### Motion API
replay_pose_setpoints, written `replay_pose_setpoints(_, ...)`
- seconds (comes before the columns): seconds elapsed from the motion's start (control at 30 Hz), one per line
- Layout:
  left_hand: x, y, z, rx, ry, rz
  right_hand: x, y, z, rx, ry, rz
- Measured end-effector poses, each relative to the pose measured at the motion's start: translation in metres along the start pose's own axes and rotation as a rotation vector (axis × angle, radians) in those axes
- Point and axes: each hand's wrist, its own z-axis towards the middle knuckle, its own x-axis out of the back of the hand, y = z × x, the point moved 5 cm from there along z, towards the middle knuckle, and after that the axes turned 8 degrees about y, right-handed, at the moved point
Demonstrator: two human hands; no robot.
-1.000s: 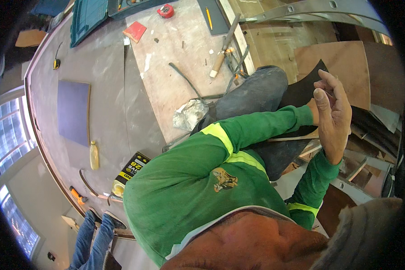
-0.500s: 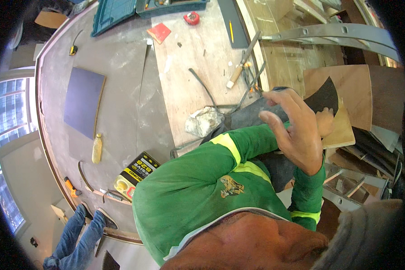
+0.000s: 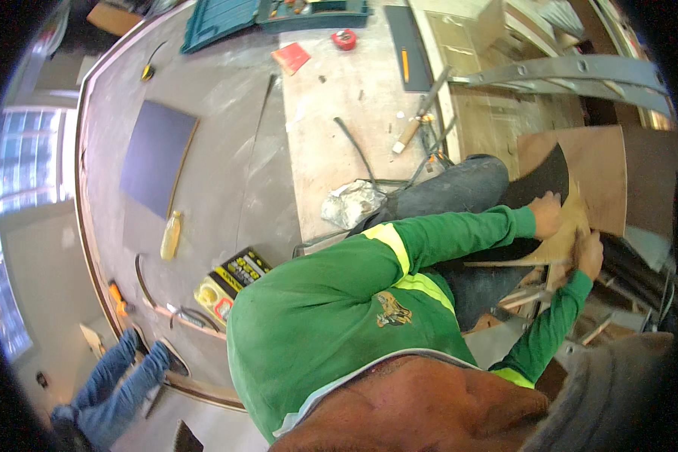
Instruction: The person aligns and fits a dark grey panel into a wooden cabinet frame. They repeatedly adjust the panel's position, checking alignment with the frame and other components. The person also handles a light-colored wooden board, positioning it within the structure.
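Note:
Across my knees lies a dark, thin sheet (image 3: 539,177) with a curved edge, over a pale plywood board (image 3: 563,245). My left hand (image 3: 546,216) is closed at the sheet's right edge, its fingers curled over it. Just to the right, my right hand (image 3: 589,255) is bent at the plywood's edge. Its fingers are drawn together and slightly blurred, so what they grip, if anything, is hidden. A larger brown board (image 3: 603,177) stands behind the two pieces.
A wood-handled tool (image 3: 408,135), cables and a crumpled plastic bag (image 3: 352,203) lie left of my knee. Farther off are a red tape measure (image 3: 344,39) and a teal tool case (image 3: 222,26). An adhesive can (image 3: 233,280) stands by my left shoulder. A metal ladder (image 3: 557,70) extends at right.
My right hand, raised open in front of the view before, has come down to the plywood's edge. My left hand stays at the dark sheet. The whole view has shifted slightly.

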Motion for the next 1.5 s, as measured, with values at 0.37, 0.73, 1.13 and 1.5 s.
replay_pose_setpoints(0.37,-0.037,0.021,-0.01,-0.035,0.049,-0.145,-0.136,0.172,-0.021,-0.133,-0.112,0.409)
replay_pose_setpoints(0.73,0.038,0.135,-0.065,-0.023,-0.266,-0.038,-0.134,0.092,-0.151,-0.222,-0.052,0.764)
replay_pose_setpoints(1.13,0.057,0.091,-0.082,-0.103,-0.405,-0.102,-0.149,0.05,-0.172,-0.244,-0.178,0.91)
replay_pose_setpoints(1.5,0.066,0.083,-0.08,0.099,-0.414,-0.14,-0.086,0.107,-0.364,-0.448,-0.19,0.623)
